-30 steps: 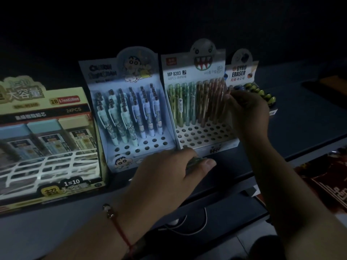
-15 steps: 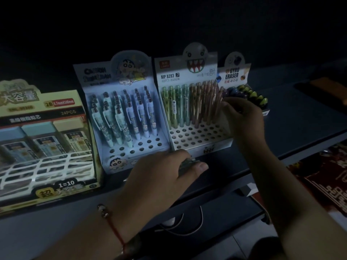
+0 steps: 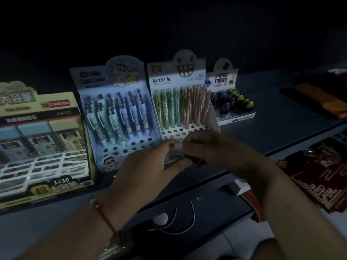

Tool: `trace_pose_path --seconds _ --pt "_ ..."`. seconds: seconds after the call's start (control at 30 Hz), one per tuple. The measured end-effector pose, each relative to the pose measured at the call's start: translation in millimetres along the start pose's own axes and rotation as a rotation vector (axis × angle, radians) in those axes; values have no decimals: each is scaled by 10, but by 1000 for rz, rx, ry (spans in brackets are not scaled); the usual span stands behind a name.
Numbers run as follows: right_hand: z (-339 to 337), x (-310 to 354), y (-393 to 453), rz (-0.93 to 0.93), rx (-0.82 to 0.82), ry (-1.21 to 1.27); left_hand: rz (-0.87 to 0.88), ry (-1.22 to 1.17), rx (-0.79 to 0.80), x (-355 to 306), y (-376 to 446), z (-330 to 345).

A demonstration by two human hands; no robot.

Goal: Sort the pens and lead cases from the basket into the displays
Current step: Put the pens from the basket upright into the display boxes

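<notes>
Dim grey tabletop (image 3: 272, 132), left hand (image 3: 150, 166) gripping a bundle of pens (image 3: 173, 158) just in front of the monster pen display (image 3: 180, 109), right hand (image 3: 212, 145) fingers pinching the bundle's top.

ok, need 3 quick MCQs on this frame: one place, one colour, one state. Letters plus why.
1. Where is the eraser display?
A. right of the monster pen display
B. left of the lead case box
C. in front of the cartoon pen display

2. What colour is the cord on the left wrist?
A. blue
B. red
C. white

3. What is the left hand doing?
A. lying flat and empty
B. gripping pens
C. pushing a box

Answers: A, it is the rightmost display in the row. B, a red cord with a bead shows at the wrist. B, its fingers curl round a bundle where the right hand meets it.
</notes>
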State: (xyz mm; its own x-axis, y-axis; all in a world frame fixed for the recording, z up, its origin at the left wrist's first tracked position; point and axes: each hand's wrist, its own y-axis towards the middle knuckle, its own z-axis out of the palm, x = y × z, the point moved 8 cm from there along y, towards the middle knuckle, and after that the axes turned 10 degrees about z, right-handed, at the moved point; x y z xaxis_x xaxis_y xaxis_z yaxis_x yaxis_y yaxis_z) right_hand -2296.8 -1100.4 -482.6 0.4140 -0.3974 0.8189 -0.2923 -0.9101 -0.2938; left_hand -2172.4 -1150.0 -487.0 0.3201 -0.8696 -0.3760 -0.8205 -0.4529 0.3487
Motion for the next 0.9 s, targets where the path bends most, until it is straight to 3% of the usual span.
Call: trace_pose_path --seconds 0.33,0.9 --pt "207 -184 -129 169 153 137 71 43 -6 -127 -31 70" --pt "108 -256 -201 167 188 109 85 10 1 -244 -65 85"
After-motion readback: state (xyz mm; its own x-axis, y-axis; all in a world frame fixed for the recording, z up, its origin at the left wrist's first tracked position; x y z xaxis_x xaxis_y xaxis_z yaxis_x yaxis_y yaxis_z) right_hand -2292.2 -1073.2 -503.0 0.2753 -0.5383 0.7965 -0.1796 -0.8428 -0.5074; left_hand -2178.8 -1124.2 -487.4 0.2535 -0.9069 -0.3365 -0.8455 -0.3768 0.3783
